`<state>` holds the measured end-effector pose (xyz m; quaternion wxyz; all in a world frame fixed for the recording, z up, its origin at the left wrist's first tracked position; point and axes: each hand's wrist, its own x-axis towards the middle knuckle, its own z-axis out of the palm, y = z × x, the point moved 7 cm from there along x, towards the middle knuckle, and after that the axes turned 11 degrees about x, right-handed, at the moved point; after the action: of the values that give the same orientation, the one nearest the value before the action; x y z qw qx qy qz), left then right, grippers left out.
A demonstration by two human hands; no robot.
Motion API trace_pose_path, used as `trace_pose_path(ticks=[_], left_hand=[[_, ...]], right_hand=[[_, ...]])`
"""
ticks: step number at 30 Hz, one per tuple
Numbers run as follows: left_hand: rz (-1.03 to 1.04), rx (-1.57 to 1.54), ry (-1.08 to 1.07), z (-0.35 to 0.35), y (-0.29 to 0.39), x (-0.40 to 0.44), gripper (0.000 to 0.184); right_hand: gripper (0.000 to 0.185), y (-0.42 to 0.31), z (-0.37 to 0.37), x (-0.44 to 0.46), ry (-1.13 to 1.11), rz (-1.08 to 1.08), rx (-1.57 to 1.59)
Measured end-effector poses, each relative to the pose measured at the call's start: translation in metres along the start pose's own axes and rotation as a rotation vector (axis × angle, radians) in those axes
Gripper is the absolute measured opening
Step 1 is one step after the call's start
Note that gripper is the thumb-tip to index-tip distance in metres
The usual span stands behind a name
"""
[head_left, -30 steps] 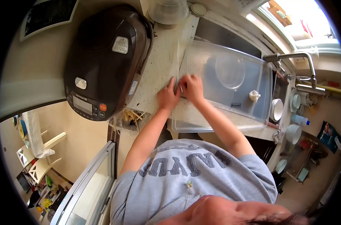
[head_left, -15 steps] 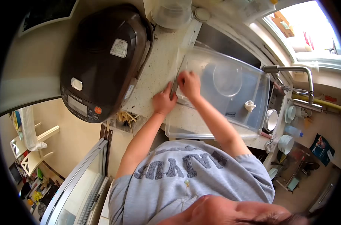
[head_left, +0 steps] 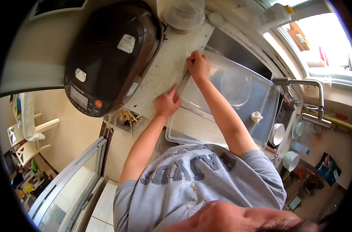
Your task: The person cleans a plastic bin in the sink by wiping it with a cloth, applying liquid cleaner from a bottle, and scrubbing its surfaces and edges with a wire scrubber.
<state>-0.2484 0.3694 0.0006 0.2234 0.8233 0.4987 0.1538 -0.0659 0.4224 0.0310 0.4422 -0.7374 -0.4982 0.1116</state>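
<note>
A large clear plastic lid or shallow bin (head_left: 207, 120) lies over the sink and counter, with a crumpled white wad (head_left: 256, 117) on it. My left hand (head_left: 167, 103) rests at its left edge, index finger stretched along a narrow greyish strip (head_left: 183, 82) and thumb apart, holding nothing visible. At the far end of that strip, my right hand (head_left: 199, 66) has its fingers pinched together near the lid's far left corner. Whatever lies between those fingertips is hidden. Whether the strip is loose or part of the counter edge is unclear.
A dark rice cooker (head_left: 110, 58) stands left on the speckled counter (head_left: 160, 73). Clear plastic containers (head_left: 183, 15) sit at the back. To the right are a faucet (head_left: 321, 85), a white bowl (head_left: 277, 134) and more dishes. A sliding glass door (head_left: 71, 189) is lower left.
My right hand has moved away from my left, up along the strip toward the lid's far corner. My left hand stays at the near end. The view has shifted slightly.
</note>
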Motion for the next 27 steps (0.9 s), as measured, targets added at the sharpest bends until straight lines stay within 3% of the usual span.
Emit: trace_pose_path(ticks=[3, 6, 7, 11, 13, 18, 20, 23, 27], left_hand=[[0.000, -0.006, 0.013, 0.001, -0.001, -0.002, 0.044], [-0.006, 0.020, 0.000, 0.001, 0.000, 0.000, 0.043], [0.001, 0.022, 0.001, 0.000, 0.002, 0.001, 0.043], [0.004, 0.013, -0.009, 0.000, 0.001, -0.003, 0.043], [0.001, -0.007, 0.002, -0.003, 0.000, -0.002, 0.043], [-0.003, -0.036, 0.011, 0.000, 0.000, -0.004, 0.042], [0.013, -0.013, 0.011, -0.002, 0.000, -0.003, 0.042], [-0.002, -0.029, -0.006, 0.000, 0.000, -0.002, 0.043], [0.013, -0.034, -0.001, -0.003, -0.002, -0.001, 0.043]], right_hand=[[0.007, -0.010, -0.002, -0.042, -0.096, -0.053, -0.132], [0.008, -0.024, -0.010, -0.082, -0.203, -0.183, -0.034], [0.008, -0.015, -0.010, -0.073, -0.199, -0.115, -0.007], [0.009, 0.004, -0.002, 0.004, 0.034, -0.004, -0.024], [0.010, 0.005, 0.001, -0.004, 0.062, 0.009, -0.040], [0.016, -0.019, -0.016, -0.079, -0.221, -0.195, -0.052], [0.014, 0.002, -0.021, -0.068, -0.196, 0.023, 0.109], [0.010, 0.011, -0.021, -0.008, -0.035, -0.024, 0.099], [0.009, 0.029, 0.010, 0.026, -0.019, -0.039, -0.017]])
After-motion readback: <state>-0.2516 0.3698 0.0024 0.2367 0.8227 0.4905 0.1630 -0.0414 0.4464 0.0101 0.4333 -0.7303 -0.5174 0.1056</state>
